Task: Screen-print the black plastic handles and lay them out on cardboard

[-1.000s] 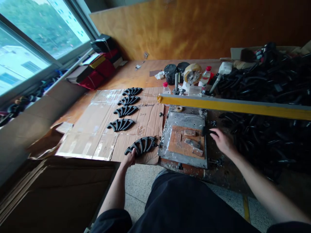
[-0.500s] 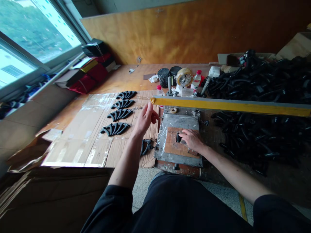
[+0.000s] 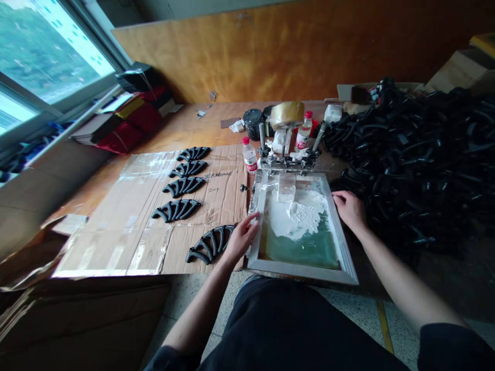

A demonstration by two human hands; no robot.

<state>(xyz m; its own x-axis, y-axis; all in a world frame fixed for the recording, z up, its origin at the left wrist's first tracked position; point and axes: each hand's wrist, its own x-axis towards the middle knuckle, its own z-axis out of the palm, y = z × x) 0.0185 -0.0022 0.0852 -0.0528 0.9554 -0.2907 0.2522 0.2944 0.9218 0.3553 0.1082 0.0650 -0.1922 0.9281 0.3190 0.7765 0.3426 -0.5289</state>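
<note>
A silk-screen printing frame (image 3: 350, 268) with a silvery rim lies lowered over the work plate, its green mesh partly covered by thick white ink (image 3: 305, 216). At its left rim is my left hand (image 3: 243, 236), fingers stretched out and slightly apart, fingertips at the rim. My right hand (image 3: 351, 210) has its fingers bent against the right rim, pinching its edge. A pale squeegee (image 3: 286, 186) rests at the far end of the mesh below the metal hinge clamp (image 3: 288, 161). The work plate and the small black part on it are hidden under the frame.
Rows of curved black handle-like parts (image 3: 176, 210) lie on flattened cardboard (image 3: 112, 216) at left. A large heap of black parts (image 3: 417, 154) fills the right side. Bottles (image 3: 249, 154), a black tub (image 3: 253, 123) and a tape roll (image 3: 286, 114) stand behind the clamp.
The screen frame has swung down from raised to flat. My left hand came down to its left side; my right hand left the black part on the plate and moved to the right rim.
</note>
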